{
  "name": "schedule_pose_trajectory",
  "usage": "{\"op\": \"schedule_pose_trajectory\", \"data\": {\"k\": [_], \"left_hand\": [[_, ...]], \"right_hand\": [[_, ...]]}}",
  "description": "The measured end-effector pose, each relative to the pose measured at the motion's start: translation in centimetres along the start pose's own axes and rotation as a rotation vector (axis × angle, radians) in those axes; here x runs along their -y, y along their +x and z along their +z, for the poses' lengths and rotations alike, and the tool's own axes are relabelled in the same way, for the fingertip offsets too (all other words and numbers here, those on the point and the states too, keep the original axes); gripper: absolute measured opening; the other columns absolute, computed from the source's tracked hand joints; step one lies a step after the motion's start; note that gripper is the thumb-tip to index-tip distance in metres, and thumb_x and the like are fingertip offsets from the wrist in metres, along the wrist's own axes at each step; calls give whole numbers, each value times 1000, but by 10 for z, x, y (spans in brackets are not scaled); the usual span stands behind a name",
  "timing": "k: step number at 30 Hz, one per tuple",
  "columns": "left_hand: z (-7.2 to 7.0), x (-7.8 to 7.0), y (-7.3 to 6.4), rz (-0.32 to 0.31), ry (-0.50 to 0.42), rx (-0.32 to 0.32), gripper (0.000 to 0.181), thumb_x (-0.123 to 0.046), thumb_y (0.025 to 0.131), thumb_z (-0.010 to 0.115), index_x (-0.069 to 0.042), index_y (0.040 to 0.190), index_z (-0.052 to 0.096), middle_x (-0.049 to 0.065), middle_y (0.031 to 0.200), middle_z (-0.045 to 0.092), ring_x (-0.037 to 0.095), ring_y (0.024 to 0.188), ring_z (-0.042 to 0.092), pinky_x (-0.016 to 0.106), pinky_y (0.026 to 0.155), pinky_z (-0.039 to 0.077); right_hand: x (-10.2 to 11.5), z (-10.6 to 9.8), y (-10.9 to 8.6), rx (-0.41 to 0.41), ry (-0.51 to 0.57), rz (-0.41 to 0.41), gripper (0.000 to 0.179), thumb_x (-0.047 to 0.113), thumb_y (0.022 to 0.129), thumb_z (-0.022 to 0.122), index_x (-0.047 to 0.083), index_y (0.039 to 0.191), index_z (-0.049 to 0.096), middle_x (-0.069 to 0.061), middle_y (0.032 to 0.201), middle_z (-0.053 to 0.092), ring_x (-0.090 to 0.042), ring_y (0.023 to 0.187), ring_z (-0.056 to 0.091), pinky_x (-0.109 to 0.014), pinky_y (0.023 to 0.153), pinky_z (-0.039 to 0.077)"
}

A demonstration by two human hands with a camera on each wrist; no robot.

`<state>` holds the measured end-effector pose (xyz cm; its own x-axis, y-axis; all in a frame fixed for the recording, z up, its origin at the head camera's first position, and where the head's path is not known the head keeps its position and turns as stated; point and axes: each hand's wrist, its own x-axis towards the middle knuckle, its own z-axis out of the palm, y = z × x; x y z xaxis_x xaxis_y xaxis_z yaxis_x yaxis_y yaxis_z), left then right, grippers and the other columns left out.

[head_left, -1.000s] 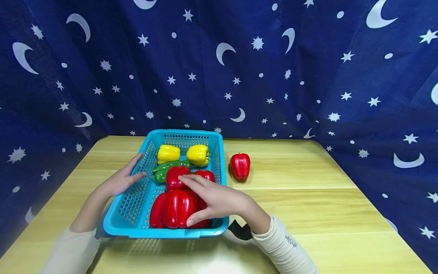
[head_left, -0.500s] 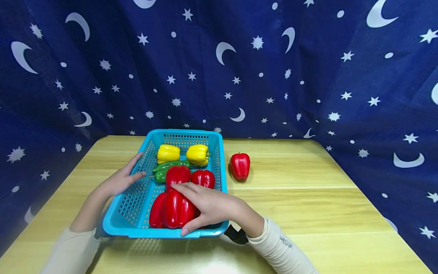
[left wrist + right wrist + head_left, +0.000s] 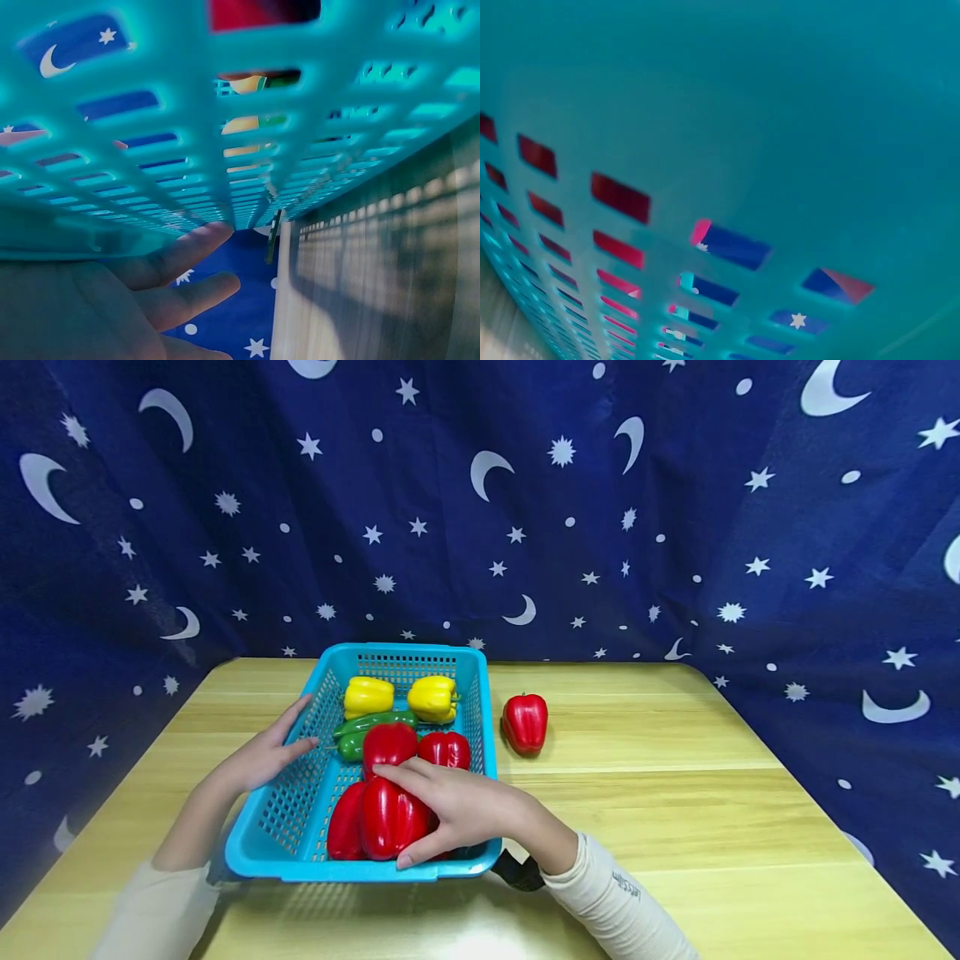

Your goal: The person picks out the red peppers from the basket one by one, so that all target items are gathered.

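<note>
A blue plastic basket point(image 3: 281, 810) holds several red bell peppers, two yellow bell peppers point(image 3: 369, 697) and green peppers point(image 3: 384, 720). My left hand point(image 3: 258, 760) rests at the basket's left side, thumb over the rim; in the left wrist view its straight fingers point(image 3: 187, 304) lie along the outside of the wall. At the basket's front right, my right hand point(image 3: 468, 806) holds a red bell pepper point(image 3: 386, 818), thumb on its near side and fingers over its far side. Only the basket wall point(image 3: 727, 135) fills the right wrist view; the right hand is hidden there.
Another red bell pepper point(image 3: 525, 725) stands on the wooden table point(image 3: 675, 810), right of the basket. A dark blue curtain point(image 3: 570, 527) with moons and stars hangs behind the table. A black strap point(image 3: 517, 870) shows beneath the right wrist.
My right hand has moved slightly left and down onto the front red bell pepper, uncovering the pepper behind it. The left hand and the basket have stayed in place.
</note>
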<state>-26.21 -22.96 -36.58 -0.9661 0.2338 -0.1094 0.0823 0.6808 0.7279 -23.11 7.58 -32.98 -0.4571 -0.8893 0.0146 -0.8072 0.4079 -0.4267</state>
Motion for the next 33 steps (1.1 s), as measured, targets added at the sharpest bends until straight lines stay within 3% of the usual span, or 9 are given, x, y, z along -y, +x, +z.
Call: {"op": "schedule_pose_trajectory", "data": {"k": [13, 24, 33], "left_hand": [[0, -1, 2, -4, -5, -1, 72, -28, 96, 40, -15, 147, -9, 32, 147, 4, 60, 119, 31, 58, 75, 50], [0, -1, 1, -15, -7, -1, 72, -28, 96, 40, -17, 147, -9, 32, 148, 4, 60, 121, 28, 60, 77, 48], [1, -1, -1, -8, -12, -6, 72, -29, 96, 40, -17, 147, -10, 32, 147, 5, 60, 121, 28, 60, 77, 48]], "right_hand": [[-2, -10, -7, -27, -23, -5, 91, 45, 68, 75, 20, 142, 29, 0, 128, 47, -13, 112, 47, -17, 80, 49], [-9, -23, -14, -82, 34, 8, 86, 38, 69, 76, 16, 141, 33, -1, 127, 47, -12, 110, 48, -16, 78, 49], [-21, -41, -28, -160, 32, 92, 88, 35, 67, 78, 18, 141, 33, 0, 125, 47, -10, 104, 51, -26, 76, 54]]}}
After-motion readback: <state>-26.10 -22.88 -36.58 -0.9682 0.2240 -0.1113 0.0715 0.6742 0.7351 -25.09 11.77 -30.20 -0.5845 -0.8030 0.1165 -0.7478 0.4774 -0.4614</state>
